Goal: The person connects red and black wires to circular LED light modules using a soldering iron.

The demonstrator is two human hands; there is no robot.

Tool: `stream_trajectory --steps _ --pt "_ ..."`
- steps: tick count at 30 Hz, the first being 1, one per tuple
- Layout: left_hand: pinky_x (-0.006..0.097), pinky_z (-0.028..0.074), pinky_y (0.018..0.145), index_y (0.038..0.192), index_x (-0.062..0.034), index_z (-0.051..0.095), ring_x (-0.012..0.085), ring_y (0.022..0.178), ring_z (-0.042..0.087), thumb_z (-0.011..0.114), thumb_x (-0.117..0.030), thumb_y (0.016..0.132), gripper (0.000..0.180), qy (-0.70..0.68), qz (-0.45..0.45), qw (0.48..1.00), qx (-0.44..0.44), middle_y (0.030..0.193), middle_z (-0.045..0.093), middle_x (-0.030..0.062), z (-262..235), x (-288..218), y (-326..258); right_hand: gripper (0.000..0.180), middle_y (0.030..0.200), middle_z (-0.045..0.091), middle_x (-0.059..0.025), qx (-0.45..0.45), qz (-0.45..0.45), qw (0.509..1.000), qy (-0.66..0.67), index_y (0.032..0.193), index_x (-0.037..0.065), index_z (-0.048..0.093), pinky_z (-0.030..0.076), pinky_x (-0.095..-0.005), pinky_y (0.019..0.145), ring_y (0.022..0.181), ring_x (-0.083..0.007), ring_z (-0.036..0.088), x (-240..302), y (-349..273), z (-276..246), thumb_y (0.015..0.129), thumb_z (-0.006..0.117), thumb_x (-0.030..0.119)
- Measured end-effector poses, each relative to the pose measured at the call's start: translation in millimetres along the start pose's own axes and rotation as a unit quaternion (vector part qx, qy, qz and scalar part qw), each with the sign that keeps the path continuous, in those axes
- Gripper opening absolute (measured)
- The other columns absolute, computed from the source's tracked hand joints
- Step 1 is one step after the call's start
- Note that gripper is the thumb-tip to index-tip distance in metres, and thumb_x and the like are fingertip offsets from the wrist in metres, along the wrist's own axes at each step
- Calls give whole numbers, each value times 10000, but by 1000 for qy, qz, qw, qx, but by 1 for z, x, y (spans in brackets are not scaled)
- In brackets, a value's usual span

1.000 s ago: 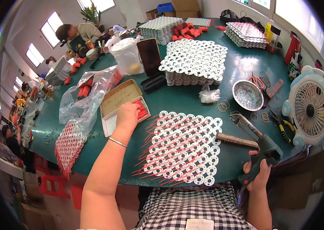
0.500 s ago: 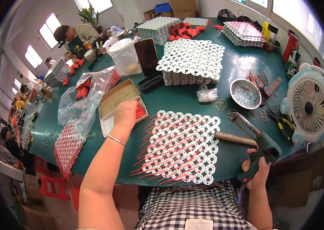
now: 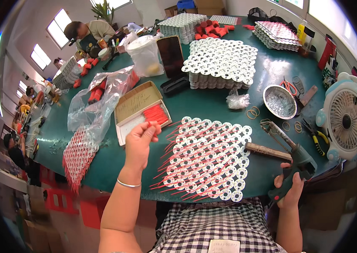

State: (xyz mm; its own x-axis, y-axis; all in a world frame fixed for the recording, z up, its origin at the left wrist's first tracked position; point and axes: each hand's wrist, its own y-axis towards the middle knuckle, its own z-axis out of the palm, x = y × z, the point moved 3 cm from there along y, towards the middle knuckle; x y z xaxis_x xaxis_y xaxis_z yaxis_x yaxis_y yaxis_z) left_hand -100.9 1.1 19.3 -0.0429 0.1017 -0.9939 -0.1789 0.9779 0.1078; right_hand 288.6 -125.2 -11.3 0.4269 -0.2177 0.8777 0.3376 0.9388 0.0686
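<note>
Pinching its thumb and fingertips together, the left hand [image 3: 143, 137] hovers left of the panel of white discs [image 3: 212, 159]; whether a strand sits between the fingertips, I cannot tell. To the panel's right, the right hand [image 3: 290, 185] grips a green-handled tool [image 3: 304, 163] with a metal barrel. Thin red wires lie slantwise across the panel, which rests on the green table [image 3: 201, 103]. An open cardboard box [image 3: 132, 104] with a bundle of red strands [image 3: 155, 114] stands beyond the panel, to its left. A wooden strip [image 3: 269, 151] reaches the panel's right edge. Beyond the panel are a tall stack of similar panels [image 3: 220, 61] and, further right, a metal bowl [image 3: 268, 106].
</note>
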Motion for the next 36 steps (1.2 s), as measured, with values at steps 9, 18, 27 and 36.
stream_trajectory --steps 9,18,27,36 --pt "160 386 510 1060 -1 619 49 598 532 599 -107 842 243 174 -98 979 39 819 655 67 21 -28 -44 416 1055 565 -164 -50 -1 998 26 1231 19 403 444 -295 506 553 -182 551 2 -4 1 887 503 231" --pt "348 506 669 1012 -116 646 270 776 624 591 -129 806 214 248 115 824 496 847 638 95 138 -46 -169 447 944 630 -130 296 -198 865 -354 1091 -6 530 505 -320 688 723 -225 625 25 -40 75 707 686 163" --pt "376 454 748 911 -107 670 247 836 585 670 -27 683 242 287 180 883 326 864 617 44 99 -34 -155 454 1017 617 -123 124 1 979 -160 1197 -17 444 506 -307 663 690 -177 619 19 -68 10 809 604 157" --pt "378 245 796 856 -184 678 122 771 495 658 -101 691 186 452 296 814 214 733 494 -65 97 -28 -151 423 1008 612 -161 87 190 967 -144 1176 -39 466 518 -313 597 651 -203 619 28 -111 -51 792 535 125"
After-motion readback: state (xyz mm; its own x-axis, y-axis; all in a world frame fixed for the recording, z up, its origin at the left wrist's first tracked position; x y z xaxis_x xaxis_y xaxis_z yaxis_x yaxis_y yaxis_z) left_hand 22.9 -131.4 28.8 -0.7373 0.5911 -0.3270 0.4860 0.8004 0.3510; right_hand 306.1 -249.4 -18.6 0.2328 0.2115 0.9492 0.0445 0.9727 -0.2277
